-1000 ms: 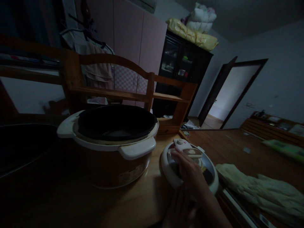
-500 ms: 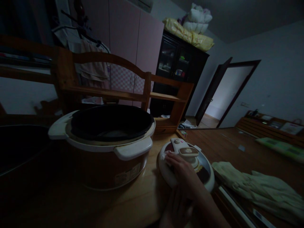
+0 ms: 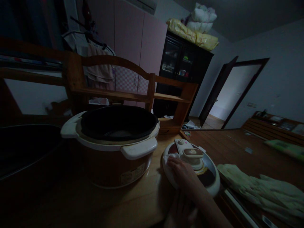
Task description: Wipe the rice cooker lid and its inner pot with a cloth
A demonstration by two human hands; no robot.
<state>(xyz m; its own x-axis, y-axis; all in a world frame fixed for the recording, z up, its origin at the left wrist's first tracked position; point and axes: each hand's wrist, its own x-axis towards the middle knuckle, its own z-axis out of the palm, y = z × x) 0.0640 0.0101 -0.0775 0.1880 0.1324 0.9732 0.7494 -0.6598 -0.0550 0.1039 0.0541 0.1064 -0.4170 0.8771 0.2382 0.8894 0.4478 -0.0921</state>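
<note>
The pressure cooker lid (image 3: 215,183), white-rimmed with a brown handle, lies on the wooden table (image 3: 144,196). My right hand (image 3: 181,171) reaches over its near left side, fingers closed on a crumpled white tissue (image 3: 172,156) pressed against the rim. Below it, in shadow, my left hand (image 3: 179,207) is at the lid's near edge with its fingers stretched out; whether it grips the lid is hard to see. To the left stands the cooker body (image 3: 109,171), brown with white side handles, its dark inner pot (image 3: 121,122) uncovered.
A large dark pot (image 3: 28,158) stands at the far left. Behind the cooker rises a wooden shelf rack (image 3: 114,91). Pale green cloth (image 3: 261,186) lies to the right of the lid. A black cabinet (image 3: 175,60) and an open door (image 3: 218,88) are farther back.
The whole view has shifted, so things sit slightly farther right. My right hand stays on the lid's left rim with the tissue, which now shows more. My left hand remains below it.
</note>
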